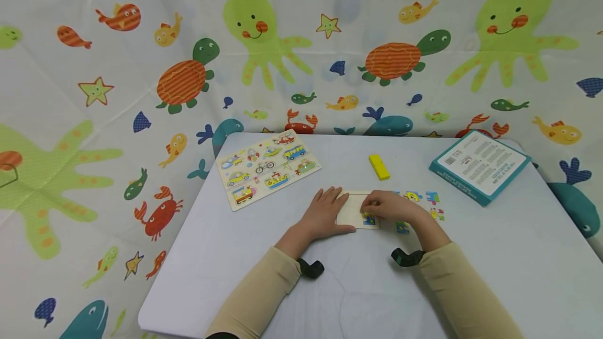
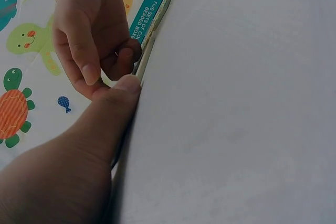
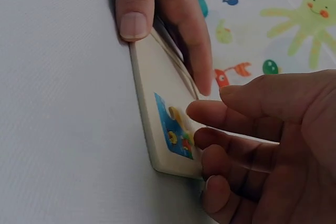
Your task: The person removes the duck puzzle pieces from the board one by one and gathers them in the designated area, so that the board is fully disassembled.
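Note:
A small pale wooden puzzle tray (image 1: 350, 211) lies on the table, with a blue, picture-printed puzzle piece (image 3: 167, 129) in its near right corner. My left hand (image 1: 322, 214) rests flat at the tray's left side, fingers spread and thumb along the near edge. Over the right part, my right hand (image 1: 388, 206) has bent fingers, their tips at a yellow-edged puzzle piece (image 3: 181, 121) beside the blue one. Whether they pinch it or only touch it is hidden. Several loose puzzle pieces (image 1: 432, 198) lie right of the tray, some partly behind the right hand.
A wooden board with vehicle pictures (image 1: 268, 166) lies at the back left. Behind the tray is a yellow block (image 1: 379, 167). A teal box (image 1: 480, 166) sits at the back right. A sea-animal cloth (image 1: 301, 56) hangs behind the white table (image 1: 358, 286).

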{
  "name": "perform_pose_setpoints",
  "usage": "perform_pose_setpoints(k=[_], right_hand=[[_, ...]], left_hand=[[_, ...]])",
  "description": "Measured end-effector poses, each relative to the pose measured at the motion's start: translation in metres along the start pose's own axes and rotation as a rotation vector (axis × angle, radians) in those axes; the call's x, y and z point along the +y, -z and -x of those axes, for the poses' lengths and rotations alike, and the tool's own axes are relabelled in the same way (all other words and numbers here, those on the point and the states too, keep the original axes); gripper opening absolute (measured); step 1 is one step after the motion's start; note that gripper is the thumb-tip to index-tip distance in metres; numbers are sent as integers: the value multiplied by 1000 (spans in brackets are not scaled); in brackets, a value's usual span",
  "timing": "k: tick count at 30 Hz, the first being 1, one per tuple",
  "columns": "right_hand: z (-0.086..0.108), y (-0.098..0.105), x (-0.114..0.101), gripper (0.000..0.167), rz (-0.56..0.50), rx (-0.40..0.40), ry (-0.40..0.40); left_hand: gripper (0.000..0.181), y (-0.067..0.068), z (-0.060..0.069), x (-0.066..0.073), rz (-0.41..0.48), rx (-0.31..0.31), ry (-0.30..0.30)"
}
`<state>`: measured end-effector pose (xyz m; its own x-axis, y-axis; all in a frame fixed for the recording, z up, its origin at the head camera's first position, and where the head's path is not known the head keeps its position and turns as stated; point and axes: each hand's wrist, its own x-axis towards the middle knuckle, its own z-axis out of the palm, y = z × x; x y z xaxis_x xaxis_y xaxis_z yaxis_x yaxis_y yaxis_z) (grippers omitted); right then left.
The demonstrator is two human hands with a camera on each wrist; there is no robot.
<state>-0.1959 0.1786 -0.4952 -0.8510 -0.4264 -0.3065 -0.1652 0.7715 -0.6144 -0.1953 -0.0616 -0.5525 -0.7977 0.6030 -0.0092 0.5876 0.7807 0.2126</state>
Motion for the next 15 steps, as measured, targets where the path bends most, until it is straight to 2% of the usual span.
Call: perform_pose_setpoints(k=[15], right_hand=[[-1, -2, -4, 19, 26, -11, 13]], left_hand=[[99, 1, 0, 1, 1, -7, 9]])
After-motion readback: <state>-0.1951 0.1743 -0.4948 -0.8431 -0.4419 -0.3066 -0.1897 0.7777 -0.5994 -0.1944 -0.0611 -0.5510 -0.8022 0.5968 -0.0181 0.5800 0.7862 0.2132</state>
